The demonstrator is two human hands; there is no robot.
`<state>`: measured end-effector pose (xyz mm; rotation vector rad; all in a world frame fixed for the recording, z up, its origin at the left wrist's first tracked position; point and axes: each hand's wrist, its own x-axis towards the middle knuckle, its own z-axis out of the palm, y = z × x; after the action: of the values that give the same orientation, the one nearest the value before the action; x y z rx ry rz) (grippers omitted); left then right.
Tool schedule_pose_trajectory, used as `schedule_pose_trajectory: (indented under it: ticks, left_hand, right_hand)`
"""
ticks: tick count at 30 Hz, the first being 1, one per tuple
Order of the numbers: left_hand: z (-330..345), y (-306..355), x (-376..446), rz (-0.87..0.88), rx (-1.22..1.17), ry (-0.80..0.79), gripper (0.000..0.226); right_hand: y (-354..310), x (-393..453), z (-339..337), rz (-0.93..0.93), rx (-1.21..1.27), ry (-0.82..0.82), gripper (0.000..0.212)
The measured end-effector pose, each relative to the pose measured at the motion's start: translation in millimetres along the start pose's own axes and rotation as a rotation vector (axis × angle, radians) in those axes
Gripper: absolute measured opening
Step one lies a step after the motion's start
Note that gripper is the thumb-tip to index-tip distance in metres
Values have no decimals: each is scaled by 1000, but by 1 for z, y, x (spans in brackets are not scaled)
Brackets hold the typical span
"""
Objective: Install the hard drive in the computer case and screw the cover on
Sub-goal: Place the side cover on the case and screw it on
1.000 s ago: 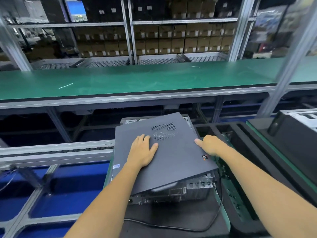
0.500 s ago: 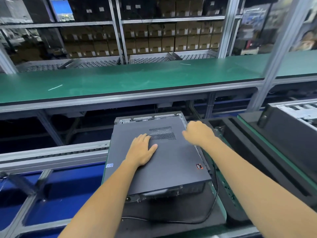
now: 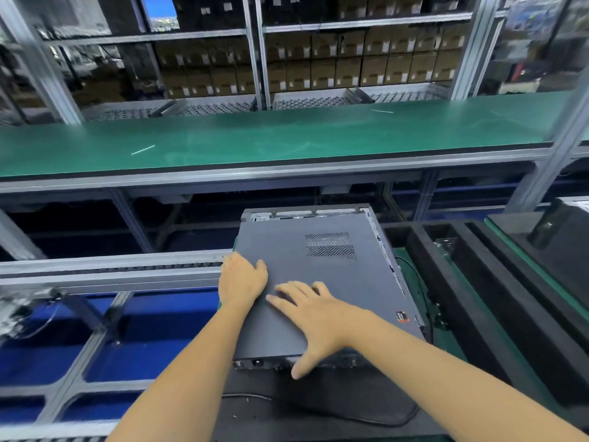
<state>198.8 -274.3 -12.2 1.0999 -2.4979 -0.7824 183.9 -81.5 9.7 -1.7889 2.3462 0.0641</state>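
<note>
The computer case [image 3: 322, 363] lies flat on a black mat in front of me. Its dark grey cover [image 3: 344, 282] with a vent grille lies level on top, and a strip of the metal chassis shows at the far edge. My left hand [image 3: 242, 280] rests at the cover's left edge, its fingers bent over the side. My right hand [image 3: 314, 317] lies flat on the near middle of the cover, fingers spread and pointing left, thumb hanging over the front edge. The hard drive is not visible.
A black cable [image 3: 318, 409] runs across the black mat [image 3: 271, 419] near me. Black foam trays [image 3: 478, 282] stand to the right. A long green bench [image 3: 271, 138] runs beyond the case, shelves of boxes behind it. Metal conveyor rails [image 3: 111, 269] and blue floor lie to the left.
The cover, tilted up a second ago, now lies flat on the case. My left hand slid to the left edge. My right hand moved from the far right corner to the near middle.
</note>
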Motion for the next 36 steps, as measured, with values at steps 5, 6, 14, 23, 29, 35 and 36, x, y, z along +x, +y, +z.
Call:
schedule_pose_trajectory:
  ticks: [5, 6, 14, 23, 29, 35, 36]
  left_hand:
    - [3, 2, -1, 10, 29, 45, 52]
    - [3, 1, 0, 11, 14, 42, 52]
    - [17, 9, 1, 348, 63, -54, 64]
    - [25, 10, 18, 455, 26, -110, 52]
    - [33, 12, 29, 485, 58, -91, 52]
    - [36, 13, 34, 471, 65, -122, 56]
    - [36, 14, 34, 466, 63, -124, 56]
  right_hand:
    - [-15, 2, 18, -5, -206, 30, 111]
    - [-18, 1, 18, 1, -198, 20, 108]
    - [-32, -3, 17, 26, -76, -14, 95]
    - [-20, 4, 8, 37, -34, -49, 99]
    - [-6, 12, 9, 36, 14, -63, 109]
    - [5, 13, 14, 112, 57, -67, 119]
    - [5, 14, 15, 113, 46, -67, 118]
